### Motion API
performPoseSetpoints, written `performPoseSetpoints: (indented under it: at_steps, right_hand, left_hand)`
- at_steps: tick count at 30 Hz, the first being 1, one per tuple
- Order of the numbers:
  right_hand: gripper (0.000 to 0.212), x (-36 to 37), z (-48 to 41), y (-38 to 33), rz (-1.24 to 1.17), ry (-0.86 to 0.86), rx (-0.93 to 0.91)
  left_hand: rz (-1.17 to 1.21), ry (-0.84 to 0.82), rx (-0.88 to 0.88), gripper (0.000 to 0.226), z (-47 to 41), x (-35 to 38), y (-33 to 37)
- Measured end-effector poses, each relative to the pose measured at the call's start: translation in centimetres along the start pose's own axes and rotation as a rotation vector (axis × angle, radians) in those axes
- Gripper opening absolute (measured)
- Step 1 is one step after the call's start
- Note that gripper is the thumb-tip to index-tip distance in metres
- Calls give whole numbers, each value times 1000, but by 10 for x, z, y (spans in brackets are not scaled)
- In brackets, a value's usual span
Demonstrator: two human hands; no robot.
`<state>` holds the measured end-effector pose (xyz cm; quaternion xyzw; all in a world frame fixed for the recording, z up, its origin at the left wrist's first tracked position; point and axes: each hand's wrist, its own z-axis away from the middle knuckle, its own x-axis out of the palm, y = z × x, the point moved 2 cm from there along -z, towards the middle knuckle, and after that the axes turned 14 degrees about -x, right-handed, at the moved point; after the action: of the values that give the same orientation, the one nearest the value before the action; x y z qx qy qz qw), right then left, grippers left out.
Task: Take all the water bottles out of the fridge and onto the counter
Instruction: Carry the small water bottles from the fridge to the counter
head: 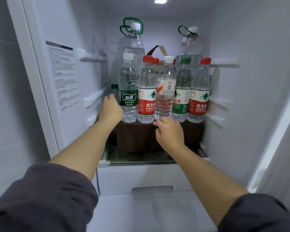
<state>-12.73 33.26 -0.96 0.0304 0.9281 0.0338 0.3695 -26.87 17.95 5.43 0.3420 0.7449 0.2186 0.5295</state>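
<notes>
Water bottles [146, 97] upright on brown box [157, 139] inside fridge: full, heavy, probably slick; I judge the labelled waist the best hold. Left hand [110, 108] curled beside green-labelled bottle [129, 91], grasp unclear; right hand [170, 131] loosely curled, empty.

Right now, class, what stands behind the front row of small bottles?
The left tall bottle and right tall bottle, both green-handled, a brown strap, and a red cap. The front row hides everything lower, so no full count.
</notes>
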Motion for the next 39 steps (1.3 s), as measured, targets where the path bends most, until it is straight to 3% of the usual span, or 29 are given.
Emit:
performPoseSetpoints:
  at_steps: [4,7,11,14,18,22,27,33,39]
  right_hand:
    - [26,-2,-1,3,-10,8,-52]
    - [26,-1,0,4,-17,26,-72]
    - [27,1,2,6,-20,63,-98]
    - [28,4,2,8,-18,71,-115]
    - [32,7,4,10,-10,111,-148]
    - [34,10,6,12,-2,120,-165]
    - [35,10,8,11,7,115,-173]
    - [36,8,10,8,6,99,-155]
    - [48,12,19,4,41,-11,-121]
  left_hand:
    - [-12,-47,-19,52,-48,1,16]
    - [21,-85,-22,45,-80,7,21]
    - [373,-355,-148,46,-114,29,24]
    - [398,-481,-204,56,-144,49,18]
    - [385,-502,-151,56,-163,61,19]
    - [300,-393,-104,43,-163,62,15]
    - [587,-413,-215,43,-126,45,17]
    - [64,-146,-106,55,-73,17,11]
    - [-274,-39,-17,38,-33,-7,7]
